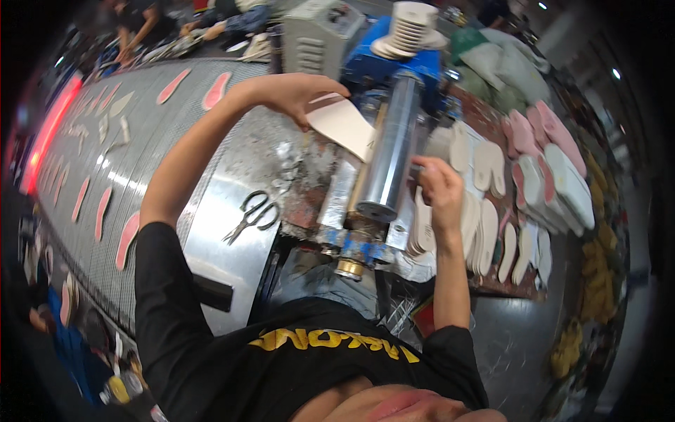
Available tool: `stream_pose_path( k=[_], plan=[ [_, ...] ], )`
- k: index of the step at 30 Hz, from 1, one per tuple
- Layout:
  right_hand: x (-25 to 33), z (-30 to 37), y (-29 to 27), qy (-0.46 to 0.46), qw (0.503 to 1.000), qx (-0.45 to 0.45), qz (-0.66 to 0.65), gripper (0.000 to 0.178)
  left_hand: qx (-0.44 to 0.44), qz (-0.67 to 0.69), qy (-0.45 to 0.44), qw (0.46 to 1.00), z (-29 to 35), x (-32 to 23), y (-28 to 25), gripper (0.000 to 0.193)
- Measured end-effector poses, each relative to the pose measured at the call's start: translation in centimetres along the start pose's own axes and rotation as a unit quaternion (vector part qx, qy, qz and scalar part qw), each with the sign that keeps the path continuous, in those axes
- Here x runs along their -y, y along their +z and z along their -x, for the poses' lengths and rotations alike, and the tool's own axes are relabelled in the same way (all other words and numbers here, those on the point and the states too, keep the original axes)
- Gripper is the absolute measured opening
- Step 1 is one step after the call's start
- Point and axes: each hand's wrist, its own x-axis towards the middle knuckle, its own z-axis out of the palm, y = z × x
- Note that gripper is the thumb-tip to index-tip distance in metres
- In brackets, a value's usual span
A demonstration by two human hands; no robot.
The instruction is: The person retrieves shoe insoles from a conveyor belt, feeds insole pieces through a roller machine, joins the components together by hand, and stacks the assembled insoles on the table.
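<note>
My left hand [299, 95] holds a pale shoe insole [344, 126] by its rear end, its front end against the steel roller [390, 151] of a blue machine [394, 67]. My right hand [437, 190] is on the other side of the roller, fingers curled at a pale insole [420, 228] in the stack beside it. Whether it grips the piece is hard to tell.
Black scissors [253, 214] lie on the metal surface at left. A mesh conveyor belt [140, 133] carries pink and pale insoles [174, 86]. Stacks of white and pink insoles [541, 176] fill the table at right. Another person [144, 24] works at the far end.
</note>
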Motion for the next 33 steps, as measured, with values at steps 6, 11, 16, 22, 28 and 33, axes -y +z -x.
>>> stream_pose_path(
  k=[6, 11, 16, 22, 28, 33],
  plan=[
    [-1.7, 2.1, -2.6, 0.057, 0.985, -0.078, -0.144, 0.027, 0.057, 0.258, -0.162, 0.951, 7.8, 3.0, 3.6, 0.100],
    [-5.2, 4.1, -5.2, 0.096, 0.978, -0.111, -0.149, 0.025, -0.075, 0.538, -0.171, 0.822, 20.0, 7.2, 12.4, 0.082],
    [-5.7, 4.4, -5.8, 0.103, 0.977, -0.120, -0.143, 0.023, -0.280, 0.760, -0.228, 0.540, 30.3, 8.9, 16.1, 0.068],
    [-6.2, 4.8, -5.8, 0.106, 0.976, -0.111, -0.154, 0.021, -0.461, 0.582, -0.538, 0.400, 41.5, 10.6, 20.5, 0.071],
    [-7.9, 6.6, -7.2, 0.140, 0.970, -0.147, -0.131, 0.022, -0.476, 0.510, -0.603, 0.387, 41.9, 13.1, 20.9, 0.062],
    [-8.8, 8.8, -8.9, 0.173, 0.956, -0.202, -0.122, 0.022, -0.457, 0.501, -0.585, 0.445, 34.7, 19.2, 18.4, 0.048]
  ],
)
